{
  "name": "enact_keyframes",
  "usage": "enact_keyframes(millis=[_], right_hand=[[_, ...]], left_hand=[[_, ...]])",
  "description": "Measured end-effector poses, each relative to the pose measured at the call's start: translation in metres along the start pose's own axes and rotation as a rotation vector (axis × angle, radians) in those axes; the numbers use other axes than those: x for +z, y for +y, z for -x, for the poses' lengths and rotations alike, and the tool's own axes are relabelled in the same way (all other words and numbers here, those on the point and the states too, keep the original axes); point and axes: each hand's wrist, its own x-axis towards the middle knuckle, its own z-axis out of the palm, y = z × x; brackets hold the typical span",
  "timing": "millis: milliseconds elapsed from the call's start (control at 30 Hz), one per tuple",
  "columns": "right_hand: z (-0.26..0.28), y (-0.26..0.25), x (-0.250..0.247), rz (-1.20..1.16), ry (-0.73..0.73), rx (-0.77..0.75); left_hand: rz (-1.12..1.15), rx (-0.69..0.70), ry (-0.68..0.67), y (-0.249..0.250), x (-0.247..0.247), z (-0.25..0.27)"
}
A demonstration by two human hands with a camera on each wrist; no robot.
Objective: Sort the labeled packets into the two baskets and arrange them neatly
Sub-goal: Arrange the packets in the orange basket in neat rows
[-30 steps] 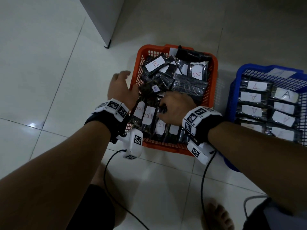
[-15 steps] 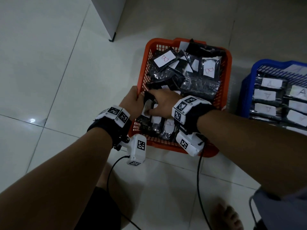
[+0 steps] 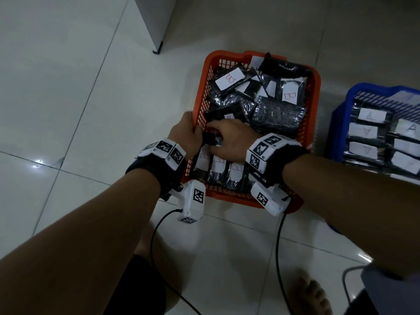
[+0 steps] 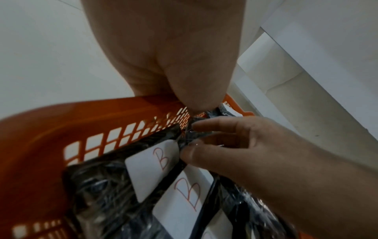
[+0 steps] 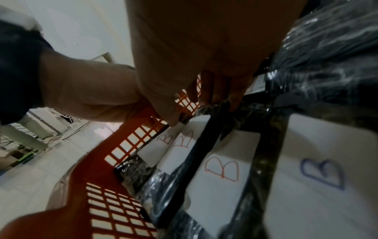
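An orange basket [image 3: 227, 196] holds black packets with white B labels: several stand in a row [image 3: 218, 169] along its near side, and the rest lie jumbled behind. My left hand [image 3: 188, 129] grips the basket's left rim. My right hand [image 3: 218, 135] is inside the basket beside it and pinches the top edge of a black B packet [image 3: 210, 139] at the row's left end. In the left wrist view its thumb and forefinger [image 4: 204, 127] squeeze the plastic above the B label [image 4: 151, 168]. A blue basket [image 3: 336, 123] to the right holds A packets [image 3: 363, 130] in neat rows.
The baskets stand on a white tiled floor. A grey cabinet corner [image 3: 156, 23] stands behind the orange basket to the left. Cables [image 3: 154, 235] trail from the wrist cameras toward my knee, and my bare foot [image 3: 311, 296] is at the bottom.
My left hand came from lying open beside the basket to gripping its left rim. My right hand shifted left across the front row to the packet at the rim.
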Motion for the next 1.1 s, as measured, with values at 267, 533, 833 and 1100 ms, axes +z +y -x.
enact_keyframes(millis=[267, 533, 833, 1100], right_hand=[[0.011, 0.01, -0.011, 0.07, -0.136, -0.029], [0.032, 0.023, -0.029, 0.024, 0.254, -0.02], [0.052, 0.066, -0.053, 0.349, 0.16, 0.133], [0.047, 0.066, -0.045, 0.361, 0.132, 0.105]], left_hand=[[-0.404, 0.603, 0.165, 0.021, -0.02, -0.004], [-0.476, 0.615, 0.058, 0.042, -0.017, -0.01], [-0.505, 0.534, 0.024, 0.065, 0.01, -0.026], [-0.355, 0.493, -0.022, 0.074, -0.005, -0.031]])
